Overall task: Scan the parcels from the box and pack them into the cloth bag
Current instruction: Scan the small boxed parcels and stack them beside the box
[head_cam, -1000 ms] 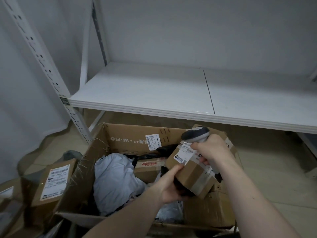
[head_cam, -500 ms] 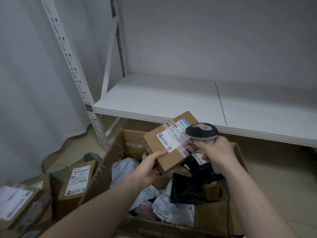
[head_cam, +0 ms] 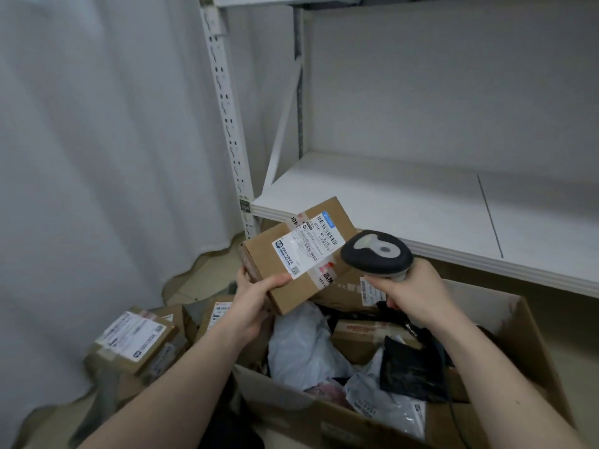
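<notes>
Head view, left to right: a white curtain [head_cam: 81,157] hangs at your far left, and below it labelled cardboard parcels [head_cam: 136,338] lie in a pile on the floor. Your left hand [head_cam: 256,303] grips the near corner of a small brown parcel [head_cam: 291,254], thumb on top, label up, held above the open cardboard box [head_cam: 525,338]. Just right of its label sits the head of the scanner [head_cam: 377,252], its handle wrapped in your right hand [head_cam: 411,296]. Inside the box lie white and black poly bags [head_cam: 301,348] and another carton. A white shelf [head_cam: 405,202] stands behind.
</notes>
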